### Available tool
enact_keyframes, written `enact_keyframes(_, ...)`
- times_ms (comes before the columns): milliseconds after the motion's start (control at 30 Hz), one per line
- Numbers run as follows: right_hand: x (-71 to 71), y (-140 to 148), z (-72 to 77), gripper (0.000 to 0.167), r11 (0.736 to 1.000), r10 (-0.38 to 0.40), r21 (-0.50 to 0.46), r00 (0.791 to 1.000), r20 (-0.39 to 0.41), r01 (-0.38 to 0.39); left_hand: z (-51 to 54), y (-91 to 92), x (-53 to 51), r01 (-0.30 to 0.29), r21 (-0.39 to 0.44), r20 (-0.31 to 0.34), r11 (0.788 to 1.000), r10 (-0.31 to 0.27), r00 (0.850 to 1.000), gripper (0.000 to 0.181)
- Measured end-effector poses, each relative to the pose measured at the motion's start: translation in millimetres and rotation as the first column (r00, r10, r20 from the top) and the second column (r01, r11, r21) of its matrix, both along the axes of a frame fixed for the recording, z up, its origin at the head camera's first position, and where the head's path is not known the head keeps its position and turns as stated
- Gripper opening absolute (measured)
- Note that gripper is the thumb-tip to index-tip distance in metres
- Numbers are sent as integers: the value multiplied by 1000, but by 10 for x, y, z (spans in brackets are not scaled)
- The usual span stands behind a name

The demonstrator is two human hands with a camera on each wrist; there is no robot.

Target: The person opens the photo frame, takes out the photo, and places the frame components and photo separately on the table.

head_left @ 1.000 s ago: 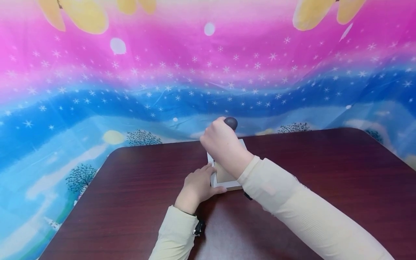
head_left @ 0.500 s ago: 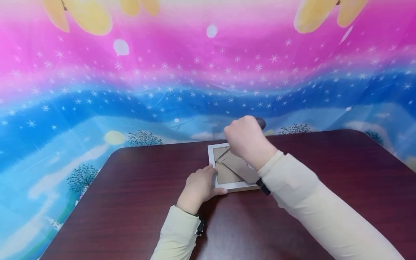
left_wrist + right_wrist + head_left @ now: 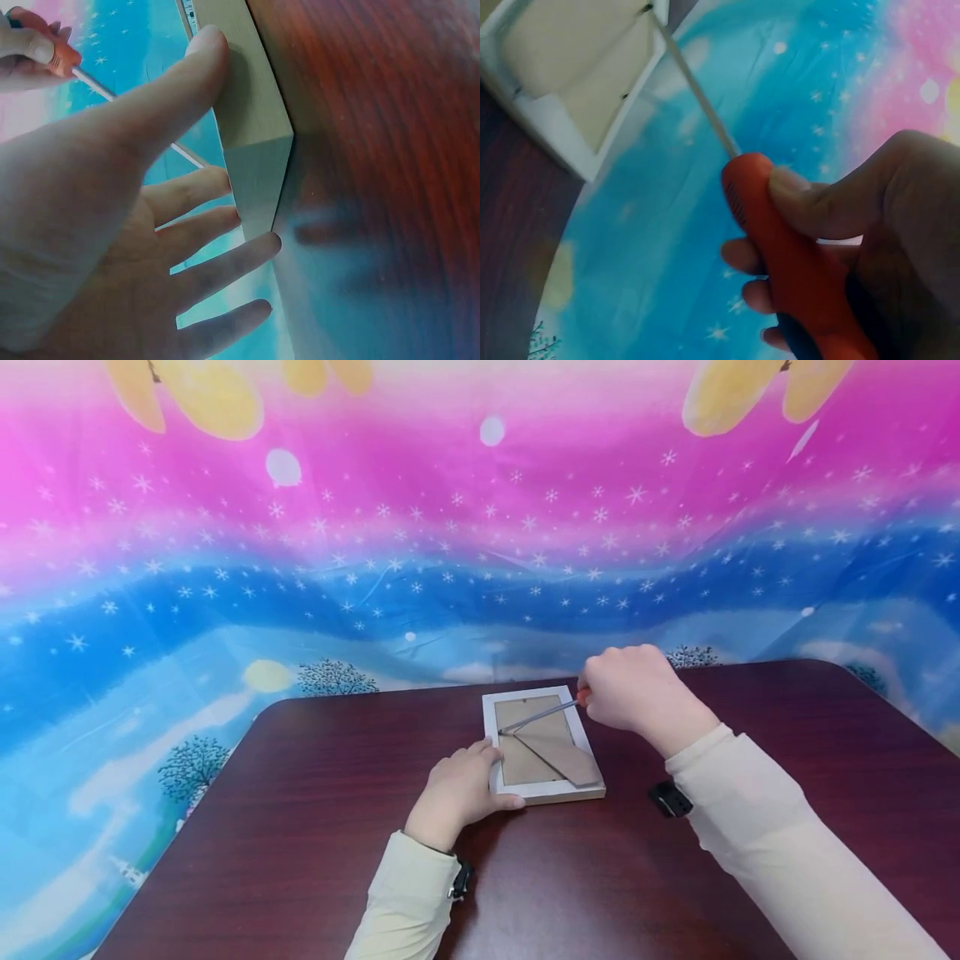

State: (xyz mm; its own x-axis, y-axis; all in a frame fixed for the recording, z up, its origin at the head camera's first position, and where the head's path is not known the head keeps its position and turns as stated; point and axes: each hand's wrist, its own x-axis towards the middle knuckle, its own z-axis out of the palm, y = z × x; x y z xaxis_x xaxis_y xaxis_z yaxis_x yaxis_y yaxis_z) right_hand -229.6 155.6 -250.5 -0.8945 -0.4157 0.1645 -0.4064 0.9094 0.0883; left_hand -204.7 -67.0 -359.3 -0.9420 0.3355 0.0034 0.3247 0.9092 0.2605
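A white frame (image 3: 547, 790) lies back side up on the table, its beige backing board (image 3: 525, 763) and a slanted stand flap (image 3: 572, 755) showing. My left hand (image 3: 457, 793) rests against its left edge and near corner; in the left wrist view the thumb and spread fingertips touch the frame's sides (image 3: 251, 97). My right hand (image 3: 637, 693) grips the red and black handle (image 3: 780, 247) of a screwdriver. The shaft (image 3: 697, 90) slants down to the left, its tip at a small dark fastener (image 3: 646, 8) by the backing's left edge.
The dark red-brown table (image 3: 315, 827) has rounded far corners. Behind it hangs a pink and blue cloth (image 3: 420, 527) with snowflakes and trees. Black bands are on both wrists, beside cream sleeves.
My right hand has swung right and slightly down, tilting the screwdriver low over the frame and uncovering its backing and flap. My left hand has stayed at the frame's edge.
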Motion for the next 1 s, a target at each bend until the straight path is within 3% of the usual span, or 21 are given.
enact_keyframes(233, -9, 164, -125, 15, 999, 30, -22, 1000, -2, -30, 4, -19, -2, 14, 37, 32, 999, -15, 999, 66)
enact_keyframes(467, -51, 237, -209, 16, 992, 125, -11, 987, -101, -127, -16, -27, -29, -14, 43, 19, 999, 13, 1000, 63)
enact_keyframes(633, -84, 189, -162, 12, 972, 234, 49, 950, -209, -229, -31, -22, -49, -43, 31, 20, 999, 42, 999, 73)
enact_keyframes(867, -103, -31, 30, 41, 915, 385, 252, 871, -305, -316, -39, -24, -56, -57, 39, 44, 998, 56, 997, 72)
enact_keyframes(933, -104, -118, 90, 42, 896, 407, 314, 861, -304, -313, -38, -24, -54, -59, 54, 49, 997, 57, 997, 71)
enact_keyframes(1000, -99, -211, 151, 39, 880, 411, 371, 867, -284, -296, -37, -21, -49, -59, 67, 52, 996, 56, 997, 70)
